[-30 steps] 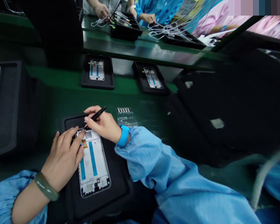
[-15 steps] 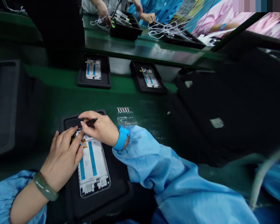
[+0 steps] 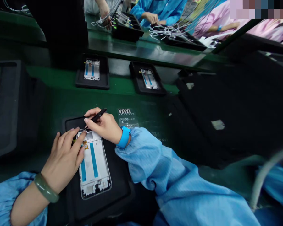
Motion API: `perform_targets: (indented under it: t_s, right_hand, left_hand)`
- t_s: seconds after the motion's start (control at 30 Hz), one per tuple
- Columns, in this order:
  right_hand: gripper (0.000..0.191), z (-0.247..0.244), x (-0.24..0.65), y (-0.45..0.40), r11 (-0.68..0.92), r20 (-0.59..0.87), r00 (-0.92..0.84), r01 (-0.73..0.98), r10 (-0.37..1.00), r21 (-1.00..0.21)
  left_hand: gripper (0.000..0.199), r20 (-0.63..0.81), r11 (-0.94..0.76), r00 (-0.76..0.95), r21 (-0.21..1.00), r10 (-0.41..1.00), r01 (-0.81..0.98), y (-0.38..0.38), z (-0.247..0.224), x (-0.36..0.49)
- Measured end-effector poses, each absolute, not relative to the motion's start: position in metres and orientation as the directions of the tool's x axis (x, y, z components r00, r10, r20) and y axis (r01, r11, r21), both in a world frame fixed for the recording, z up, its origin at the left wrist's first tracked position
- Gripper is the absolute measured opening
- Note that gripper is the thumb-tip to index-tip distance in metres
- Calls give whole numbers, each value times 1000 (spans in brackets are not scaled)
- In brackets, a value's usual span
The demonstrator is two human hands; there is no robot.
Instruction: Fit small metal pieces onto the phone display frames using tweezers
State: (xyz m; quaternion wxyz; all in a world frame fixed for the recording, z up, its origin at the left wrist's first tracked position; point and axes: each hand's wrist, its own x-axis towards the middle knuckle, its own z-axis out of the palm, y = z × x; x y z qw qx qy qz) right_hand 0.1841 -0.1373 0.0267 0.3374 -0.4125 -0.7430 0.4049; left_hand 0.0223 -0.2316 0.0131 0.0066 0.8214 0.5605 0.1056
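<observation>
An open phone frame (image 3: pixel 101 166), white inside with two blue strips and an orange flex cable, lies in a black foam tray (image 3: pixel 122 191). My left hand (image 3: pixel 63 155) rests with its fingers stretched out over the upper left edge of the phone frame. My right hand (image 3: pixel 106 127) grips slim black tweezers (image 3: pixel 99 115) like a pen, just above the frame's top end. Their tip points down beside my left fingertips; what it touches is too small to tell.
A clear sheet with small parts (image 3: pixel 127 117) lies behind my right wrist. Two foam trays (image 3: pixel 103 82) (image 3: pixel 138 84) with phone frames stand farther back. Black foam stacks (image 3: pixel 238 106) rise at right, another tray (image 3: pixel 7 125) at left. Co-workers' hands (image 3: pixel 149 17) work beyond the ledge.
My right hand has shifted slightly right and tilted, so more of the tweezers and the frame's top end shows. My left hand has stayed in place.
</observation>
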Motion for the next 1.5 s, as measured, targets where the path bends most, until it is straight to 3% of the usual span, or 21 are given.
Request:
perform_targets:
  t_s: [0.5,0.73,0.97,1.5]
  right_hand:
    - [19,26,182,-141,441,257,-465,344,847,-829]
    - [19,22,176,-139,658,437,-534,343,724,-670]
    - [19,26,177,-136,598,385,-521,334,761,-729]
    - [17,25,179,-134,635,418,-525,349,741,-689]
  left_hand:
    - [42,158,-372,354,105,922,922,-232,14,23]
    - [42,167,-372,356,81,920,925,-231,12,23]
    - [42,174,-373,356,78,918,925,-231,12,24]
    - [42,184,-372,359,41,915,927,-229,14,25]
